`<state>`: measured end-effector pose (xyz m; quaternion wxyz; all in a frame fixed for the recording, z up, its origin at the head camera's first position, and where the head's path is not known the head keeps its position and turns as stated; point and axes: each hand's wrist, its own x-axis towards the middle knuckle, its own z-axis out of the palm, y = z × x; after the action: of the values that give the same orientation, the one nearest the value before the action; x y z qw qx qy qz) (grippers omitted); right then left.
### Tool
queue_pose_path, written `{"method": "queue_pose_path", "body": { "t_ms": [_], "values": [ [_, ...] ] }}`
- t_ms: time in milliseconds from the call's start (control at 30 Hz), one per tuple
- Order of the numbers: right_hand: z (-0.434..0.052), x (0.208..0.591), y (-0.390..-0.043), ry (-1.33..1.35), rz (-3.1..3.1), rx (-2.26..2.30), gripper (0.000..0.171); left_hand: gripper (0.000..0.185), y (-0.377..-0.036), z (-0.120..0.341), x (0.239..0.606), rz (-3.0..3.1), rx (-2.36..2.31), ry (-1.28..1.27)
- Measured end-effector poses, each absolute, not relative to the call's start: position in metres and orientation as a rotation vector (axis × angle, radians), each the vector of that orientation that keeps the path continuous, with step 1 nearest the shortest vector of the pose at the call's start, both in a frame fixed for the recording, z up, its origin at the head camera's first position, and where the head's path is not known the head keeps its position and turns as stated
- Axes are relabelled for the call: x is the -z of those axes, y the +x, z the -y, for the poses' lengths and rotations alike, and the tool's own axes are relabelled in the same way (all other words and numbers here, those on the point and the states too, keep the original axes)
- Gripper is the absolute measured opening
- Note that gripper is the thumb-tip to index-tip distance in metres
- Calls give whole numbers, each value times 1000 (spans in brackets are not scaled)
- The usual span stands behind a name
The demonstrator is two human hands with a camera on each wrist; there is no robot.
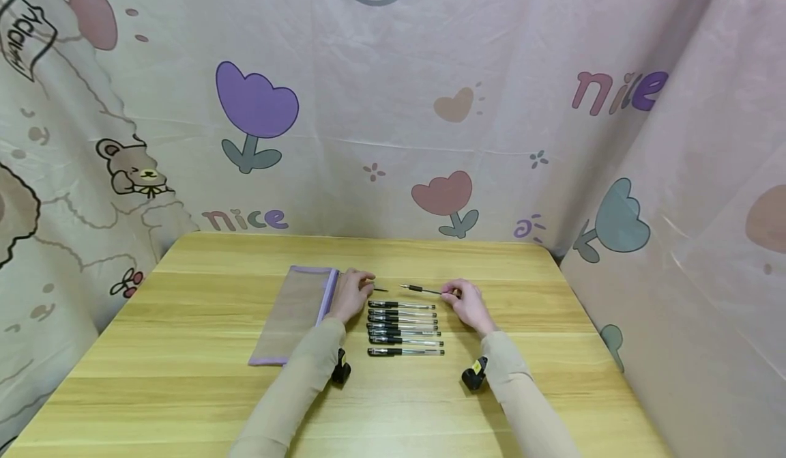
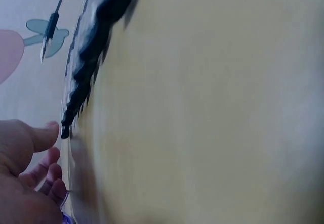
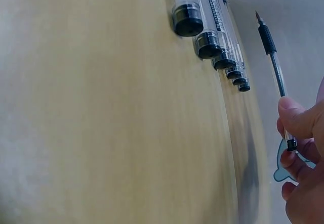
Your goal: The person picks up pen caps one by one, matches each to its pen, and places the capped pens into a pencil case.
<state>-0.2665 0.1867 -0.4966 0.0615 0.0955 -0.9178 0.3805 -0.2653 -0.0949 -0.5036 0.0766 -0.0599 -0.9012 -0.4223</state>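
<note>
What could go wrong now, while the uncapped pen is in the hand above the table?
The right hand pinches the uncapped clear pen with a black grip only at its rear end, so it may slip. Its bare tip could mark the wooden table. The left hand might knock the row of capped clear pens.

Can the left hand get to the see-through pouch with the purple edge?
Probably yes. The left hand lies right beside the flat see-through pouch with the purple edge on the wooden table, with nothing between them, though its grip seems busy with a small black pen cap.
</note>
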Motion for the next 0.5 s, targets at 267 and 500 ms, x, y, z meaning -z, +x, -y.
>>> {"method": "queue_pose_path", "body": {
  "t_ms": [267, 500],
  "values": [
    [-186, 495, -264, 308, 2758, -1172, 5, 24, -272, 98, 502, 2789, 1155, -254],
    [-187, 495, -262, 312, 2738, -1189, 5, 21, -274, 99, 502, 2777, 1162, -248]
  ]
}}
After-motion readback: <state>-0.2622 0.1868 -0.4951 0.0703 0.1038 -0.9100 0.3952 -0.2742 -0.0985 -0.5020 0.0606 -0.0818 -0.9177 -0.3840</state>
